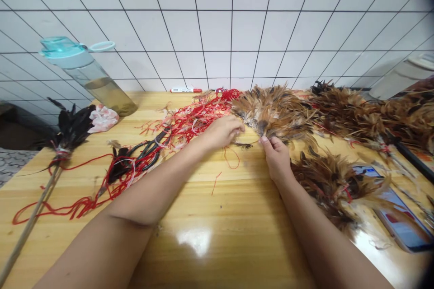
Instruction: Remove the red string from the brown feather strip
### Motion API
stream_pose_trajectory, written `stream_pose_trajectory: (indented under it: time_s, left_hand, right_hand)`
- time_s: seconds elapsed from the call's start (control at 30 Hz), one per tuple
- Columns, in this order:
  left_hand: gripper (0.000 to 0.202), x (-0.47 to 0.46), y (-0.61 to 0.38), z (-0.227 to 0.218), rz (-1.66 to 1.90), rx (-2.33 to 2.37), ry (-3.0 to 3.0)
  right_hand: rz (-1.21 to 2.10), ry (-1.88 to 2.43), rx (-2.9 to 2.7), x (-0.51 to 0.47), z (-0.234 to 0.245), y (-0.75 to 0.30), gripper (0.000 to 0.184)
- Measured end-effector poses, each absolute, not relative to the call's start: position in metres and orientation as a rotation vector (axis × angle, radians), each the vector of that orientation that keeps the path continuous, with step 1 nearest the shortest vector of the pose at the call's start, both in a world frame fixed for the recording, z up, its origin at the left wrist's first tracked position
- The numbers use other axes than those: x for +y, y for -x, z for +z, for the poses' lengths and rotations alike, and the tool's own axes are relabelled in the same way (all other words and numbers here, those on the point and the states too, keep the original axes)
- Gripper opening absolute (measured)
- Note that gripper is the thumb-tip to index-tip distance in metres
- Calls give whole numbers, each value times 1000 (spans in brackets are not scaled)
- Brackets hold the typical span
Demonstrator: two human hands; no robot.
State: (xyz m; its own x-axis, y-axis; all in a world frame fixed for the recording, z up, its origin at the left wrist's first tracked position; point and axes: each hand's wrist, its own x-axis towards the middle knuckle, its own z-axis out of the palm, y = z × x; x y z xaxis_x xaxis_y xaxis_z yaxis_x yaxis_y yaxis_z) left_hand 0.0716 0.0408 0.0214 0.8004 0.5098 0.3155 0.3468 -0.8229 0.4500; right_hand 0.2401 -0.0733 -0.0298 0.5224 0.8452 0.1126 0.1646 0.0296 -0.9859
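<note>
My left hand (224, 131) is curled, fingers pinched together at the edge of a pile of brown feathers (274, 113), beside a tangle of red string (193, 119). My right hand (276, 153) pinches the quill ends of the same brown feather bunch with its fingertips. A single dark feather (242, 145) lies on the wooden table (217, 216) between both hands. What the left fingers hold is too small to name.
More brown feather bundles (332, 180) lie right, partly covering a phone (400, 216). Black scissors (152, 149) rest in the red string. A stick with black feathers (64, 144), a water bottle (91, 76) and a red marker (186, 90) sit left and back by the tiled wall.
</note>
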Motion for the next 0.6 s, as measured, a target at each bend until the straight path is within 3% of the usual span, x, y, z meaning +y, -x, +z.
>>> stream_pose_trajectory:
  time_s: [0.3, 0.6]
  left_hand:
    - [9, 19, -81, 16, 366, 630, -2831]
    - [15, 17, -80, 30, 450, 572, -2749]
  right_hand:
    - [651, 1496, -913, -75, -25, -237, 32]
    - [535, 1619, -1044, -77, -19, -237, 32]
